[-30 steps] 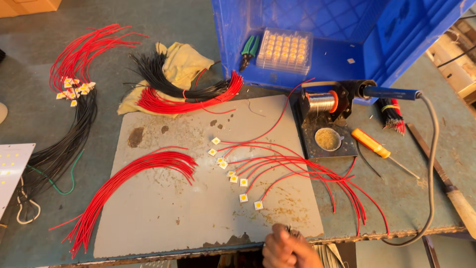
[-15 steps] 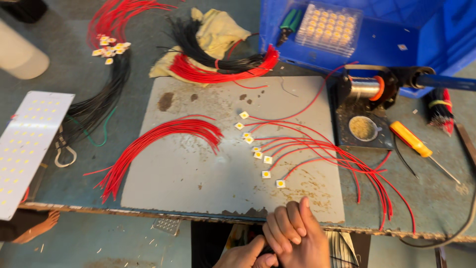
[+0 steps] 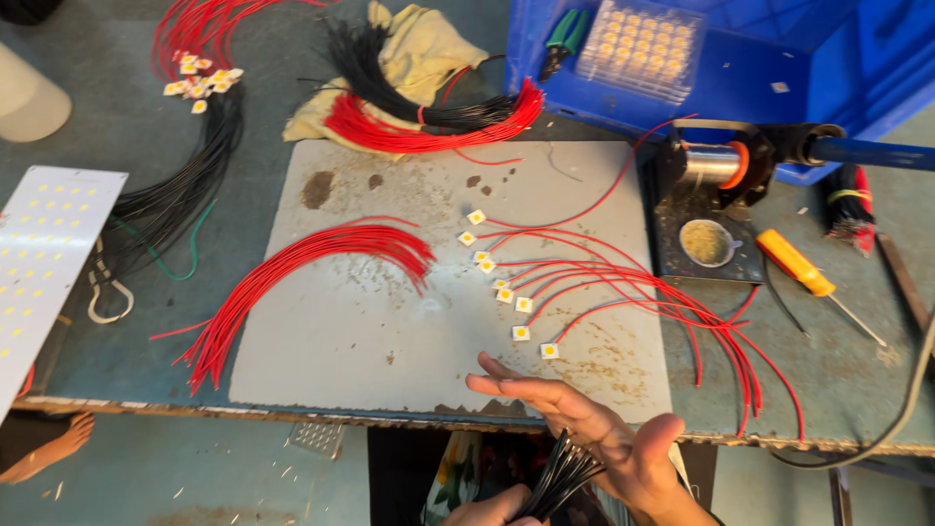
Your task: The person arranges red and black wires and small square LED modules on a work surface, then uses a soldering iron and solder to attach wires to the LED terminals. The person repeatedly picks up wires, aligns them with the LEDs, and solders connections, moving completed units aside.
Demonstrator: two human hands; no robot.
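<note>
At the far left lies a white LED panel [image 3: 44,258] dotted with small yellow chips, its corner hanging over the table edge. Just right of it a thick bundle of black wires [image 3: 185,185] runs up to a cluster of small square LED chips [image 3: 200,86]. Next comes the grey work mat [image 3: 390,321], with a fan of loose red wires [image 3: 292,278] curving across its left half. Above the mat a yellowish cloth [image 3: 419,54] carries a second black bundle and a bunch of red wires [image 3: 429,127].

Low at the bottom edge, my left hand [image 3: 492,508] is only partly in view; it is closed around a bundle of black wires [image 3: 560,472], whose ends stick up and splay out toward my other palm. My right hand [image 3: 584,424] hovers over the near edge of the mat, palm turned up, fingers stretched wide toward the left and gripping nothing, the thumb raised; the wire tips touch or nearly touch that palm.

Further right on the mat, a row of LED chips with red leads [image 3: 511,292] sweeps off toward the table edge. Beyond stands a soldering stand [image 3: 716,200] with a solder spool and a small tin, then an orange-handled screwdriver [image 3: 799,265]. At the top right a blue crate [image 3: 779,68] holds a clear tray of chips [image 3: 638,49].
</note>
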